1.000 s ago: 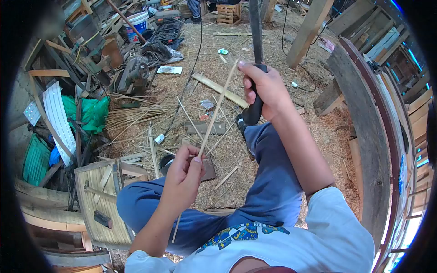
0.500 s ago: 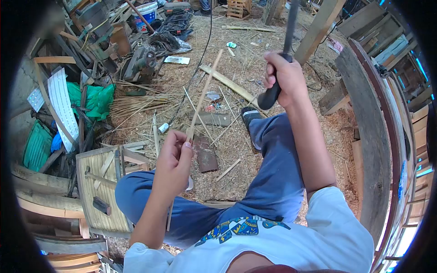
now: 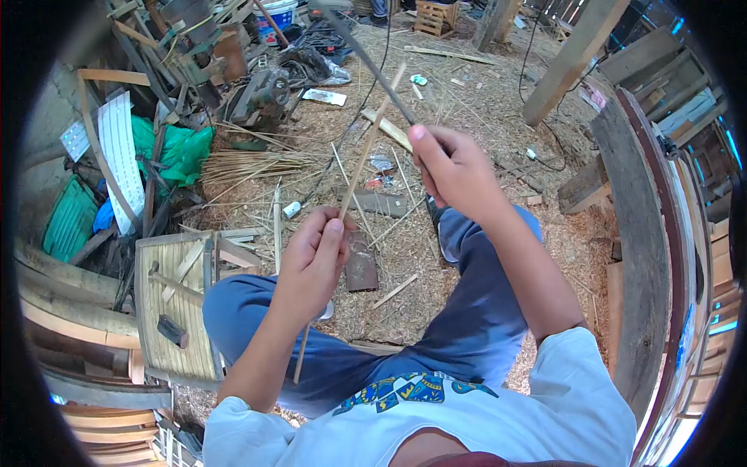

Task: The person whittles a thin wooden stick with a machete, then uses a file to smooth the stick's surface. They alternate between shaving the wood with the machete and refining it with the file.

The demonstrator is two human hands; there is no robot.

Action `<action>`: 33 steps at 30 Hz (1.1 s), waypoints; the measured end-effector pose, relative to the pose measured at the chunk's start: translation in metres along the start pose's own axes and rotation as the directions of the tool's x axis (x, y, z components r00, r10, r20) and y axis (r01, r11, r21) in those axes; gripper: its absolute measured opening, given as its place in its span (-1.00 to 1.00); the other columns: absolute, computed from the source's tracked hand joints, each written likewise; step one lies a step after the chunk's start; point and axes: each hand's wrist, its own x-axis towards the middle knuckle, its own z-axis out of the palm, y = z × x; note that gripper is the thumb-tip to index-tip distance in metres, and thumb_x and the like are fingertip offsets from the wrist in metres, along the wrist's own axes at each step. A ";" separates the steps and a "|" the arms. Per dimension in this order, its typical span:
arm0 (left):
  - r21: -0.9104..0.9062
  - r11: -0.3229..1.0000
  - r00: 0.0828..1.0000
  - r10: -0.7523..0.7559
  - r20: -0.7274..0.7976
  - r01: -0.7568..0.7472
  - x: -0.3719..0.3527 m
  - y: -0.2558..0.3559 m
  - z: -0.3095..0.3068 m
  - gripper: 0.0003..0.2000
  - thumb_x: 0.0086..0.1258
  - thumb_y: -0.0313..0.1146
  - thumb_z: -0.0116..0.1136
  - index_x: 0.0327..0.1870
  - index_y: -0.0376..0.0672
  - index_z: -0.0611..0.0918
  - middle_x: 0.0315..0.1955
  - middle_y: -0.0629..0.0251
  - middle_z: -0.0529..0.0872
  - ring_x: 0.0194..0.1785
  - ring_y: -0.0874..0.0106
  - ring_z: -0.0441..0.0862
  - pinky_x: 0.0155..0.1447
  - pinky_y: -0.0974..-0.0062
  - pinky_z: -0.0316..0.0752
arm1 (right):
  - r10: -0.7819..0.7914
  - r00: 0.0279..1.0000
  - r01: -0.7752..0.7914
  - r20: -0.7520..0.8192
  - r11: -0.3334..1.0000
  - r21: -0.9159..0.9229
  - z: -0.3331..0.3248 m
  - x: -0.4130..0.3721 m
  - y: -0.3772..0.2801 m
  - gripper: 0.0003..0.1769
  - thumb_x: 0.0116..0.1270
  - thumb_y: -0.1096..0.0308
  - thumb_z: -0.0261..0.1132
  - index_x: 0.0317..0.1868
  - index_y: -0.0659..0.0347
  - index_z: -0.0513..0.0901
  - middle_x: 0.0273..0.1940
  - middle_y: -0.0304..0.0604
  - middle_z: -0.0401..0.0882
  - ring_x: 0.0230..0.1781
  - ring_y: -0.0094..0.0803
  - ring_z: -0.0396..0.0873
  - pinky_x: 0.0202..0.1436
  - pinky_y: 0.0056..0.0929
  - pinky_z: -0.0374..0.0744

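Closed around a thin bamboo strip, my left hand is above my bent left leg. The strip slants up and away to the right, and its lower end shows below my wrist. My right hand grips a machete, whose dark handle is mostly hidden by my fingers. Its long dark blade points up and to the left, overlapping the strip's upper part in this view. On the floor beyond my left hand lies a brown flat block.
A bundle of thin strips lies on the shaving-covered floor at left. A wooden panel is beside my left knee. Planks line the right side, and a wooden post rises beyond my right hand.
My right hand has come down and left, and the machete has swung from nearly upright to leaning left across the strip. My left hand still holds the strip, slightly farther right in view.
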 end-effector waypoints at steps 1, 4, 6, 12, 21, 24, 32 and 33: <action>-0.011 1.000 1.000 0.021 0.021 -0.021 0.000 0.000 -0.001 -0.81 0.75 -0.27 -0.09 -0.05 -0.17 0.52 -0.52 0.51 0.46 -0.54 0.74 0.28 -0.49 0.68 0.15 | -0.100 0.995 0.100 0.008 0.987 -0.129 0.001 -0.001 0.003 -0.43 0.57 -0.17 0.21 -0.24 0.26 0.62 -0.63 -0.23 0.50 -0.68 -0.49 0.49 -0.59 -0.41 0.39; 0.001 1.000 1.000 -0.016 -0.001 0.016 -0.004 0.010 0.000 -0.77 0.77 -0.25 -0.15 -0.11 -0.14 0.52 -0.54 0.54 0.43 -0.57 0.74 0.24 -0.51 0.69 0.14 | -0.246 0.966 0.250 0.073 0.839 -0.483 0.005 -0.007 0.009 -0.41 0.45 -0.25 0.29 -0.15 0.21 0.68 -0.53 -0.06 0.60 -0.49 -0.11 0.66 -0.37 -0.18 0.56; -0.036 0.998 0.998 -0.046 -0.030 0.045 -0.005 0.012 0.002 -0.77 0.77 -0.25 -0.15 -0.11 -0.13 0.52 -0.54 0.56 0.42 -0.58 0.74 0.23 -0.51 0.70 0.14 | -0.342 0.928 0.362 0.144 0.747 -0.558 0.013 -0.010 0.014 -0.46 0.43 -0.19 0.36 -0.15 0.21 0.65 -0.50 -0.03 0.59 -0.48 -0.11 0.64 -0.38 -0.17 0.52; -0.064 0.997 0.998 -0.034 -0.060 0.030 -0.003 0.006 0.001 -0.79 0.76 -0.26 -0.13 -0.07 -0.15 0.52 -0.54 0.57 0.39 -0.56 0.74 0.22 -0.49 0.68 0.12 | -0.459 0.848 0.515 0.265 0.591 -0.621 0.029 -0.020 0.021 -0.50 0.41 -0.19 0.35 -0.23 0.13 0.58 -0.50 -0.04 0.56 -0.44 -0.02 0.65 -0.39 -0.11 0.53; 0.062 0.998 0.998 -0.017 -0.054 0.021 -0.002 -0.002 0.001 -0.79 0.74 -0.32 -0.13 -0.03 -0.21 0.56 -0.51 0.53 0.42 -0.51 0.69 0.27 -0.41 0.60 0.20 | -0.498 0.826 0.520 0.264 0.493 -0.697 0.031 -0.021 0.027 -0.35 0.40 -0.35 0.26 -0.45 0.12 0.57 -0.64 -0.05 0.57 -0.60 -0.02 0.65 -0.52 -0.09 0.54; 0.174 0.981 0.991 0.107 -0.085 -0.091 -0.001 -0.014 0.002 -0.78 0.74 -0.30 -0.11 -0.07 -0.22 0.57 -0.51 0.54 0.43 -0.50 0.70 0.29 -0.41 0.62 0.20 | -0.506 0.823 0.518 0.258 0.484 -0.706 0.030 -0.019 0.030 -0.33 0.36 -0.38 0.28 -0.52 0.11 0.58 -0.65 -0.06 0.57 -0.62 -0.05 0.64 -0.53 -0.11 0.54; 0.297 0.955 1.000 0.027 0.003 -0.026 -0.020 -0.024 0.005 -0.75 0.75 -0.26 -0.09 -0.15 -0.20 0.55 -0.53 0.47 0.45 -0.51 0.65 0.33 -0.41 0.59 0.26 | -0.272 0.931 0.037 -0.244 0.735 -0.677 -0.013 0.019 0.029 -0.30 0.45 -0.32 0.25 -0.39 0.26 0.68 -0.53 -0.01 0.61 -0.58 -0.03 0.62 -0.41 -0.14 0.57; 0.213 0.977 1.000 -0.022 -0.001 0.022 -0.021 -0.022 0.007 -0.76 0.75 -0.25 -0.11 -0.12 -0.18 0.54 -0.54 0.49 0.41 -0.53 0.66 0.30 -0.45 0.61 0.23 | -0.250 0.918 0.023 -0.308 0.808 -0.588 -0.031 0.033 0.040 -0.23 0.46 -0.40 0.16 -0.43 0.26 0.65 -0.57 -0.02 0.58 -0.64 -0.10 0.59 -0.49 -0.15 0.55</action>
